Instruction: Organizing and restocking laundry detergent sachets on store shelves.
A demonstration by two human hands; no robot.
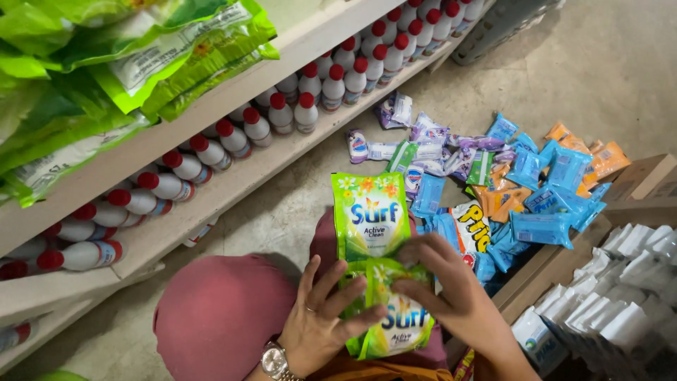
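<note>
Two green detergent sachets (371, 215) sit in the hands, one above the other. Two hands show: the left hand (317, 328) and the right hand (451, 286). One wristwatch (273, 361) is on the left wrist. The white bottles with red caps (331, 81) on the lower shelf number well over thirty (too many overlap for an exact count). The loose packets on the floor (522, 180) come to roughly thirty, mostly blue, with about five orange. Two cardboard boxes (645, 176) appear at right.
</note>
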